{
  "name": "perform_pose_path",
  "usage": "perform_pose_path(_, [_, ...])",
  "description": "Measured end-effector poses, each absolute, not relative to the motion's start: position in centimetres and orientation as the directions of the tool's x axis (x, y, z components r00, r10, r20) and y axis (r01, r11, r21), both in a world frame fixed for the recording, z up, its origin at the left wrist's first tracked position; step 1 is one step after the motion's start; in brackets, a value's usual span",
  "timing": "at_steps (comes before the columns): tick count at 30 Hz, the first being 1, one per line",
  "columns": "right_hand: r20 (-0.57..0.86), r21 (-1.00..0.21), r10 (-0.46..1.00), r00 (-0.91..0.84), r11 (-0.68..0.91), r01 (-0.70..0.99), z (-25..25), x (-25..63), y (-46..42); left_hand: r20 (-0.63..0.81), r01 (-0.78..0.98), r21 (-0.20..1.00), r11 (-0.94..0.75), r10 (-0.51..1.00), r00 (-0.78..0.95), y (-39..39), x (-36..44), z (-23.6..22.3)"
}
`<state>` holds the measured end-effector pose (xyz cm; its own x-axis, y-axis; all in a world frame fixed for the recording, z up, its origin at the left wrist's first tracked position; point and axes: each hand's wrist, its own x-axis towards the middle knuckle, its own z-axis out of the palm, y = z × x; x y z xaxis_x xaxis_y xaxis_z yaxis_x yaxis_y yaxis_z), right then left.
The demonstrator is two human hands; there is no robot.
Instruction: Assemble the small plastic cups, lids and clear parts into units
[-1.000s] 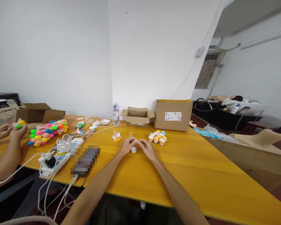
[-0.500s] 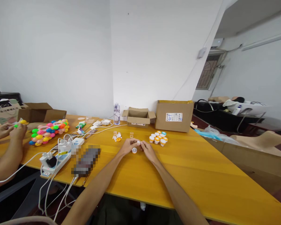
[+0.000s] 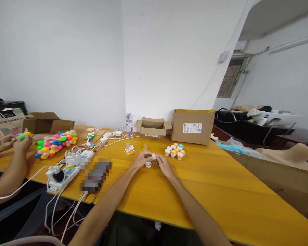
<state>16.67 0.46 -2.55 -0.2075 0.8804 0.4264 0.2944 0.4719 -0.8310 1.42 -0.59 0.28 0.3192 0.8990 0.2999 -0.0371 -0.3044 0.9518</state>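
My left hand [image 3: 140, 159] and my right hand [image 3: 163, 162] meet over the yellow table [image 3: 220, 191], fingers pinched together on a small white piece [image 3: 153, 156]. Right below them a small white-capped jar [image 3: 148, 164] stands on the table. A cluster of several small jars with orange and white lids [image 3: 175, 151] sits just beyond my right hand. A tiny clear cup [image 3: 145, 147] and a few small orange and white parts [image 3: 129, 149] lie beyond my left hand.
Two cardboard boxes [image 3: 192, 125] and a water bottle [image 3: 128, 124] stand at the table's far edge. A power strip with cables [image 3: 64, 169] lies at left. Another person's hands [image 3: 14, 143] hold a green ball beside a heap of coloured balls [image 3: 55, 142].
My hands stay pinched together over the small jar, with only slight finger movement. The view has shifted a little to the right.
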Motion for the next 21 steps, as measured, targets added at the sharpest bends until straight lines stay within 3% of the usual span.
perform_pose_path(21, [0.483,-0.807,0.867,-0.123,0.495,0.321,-1.9,16.2,-0.3,0.279,-0.068,0.960,-0.272,0.903,0.326,-0.5,1.3,0.1])
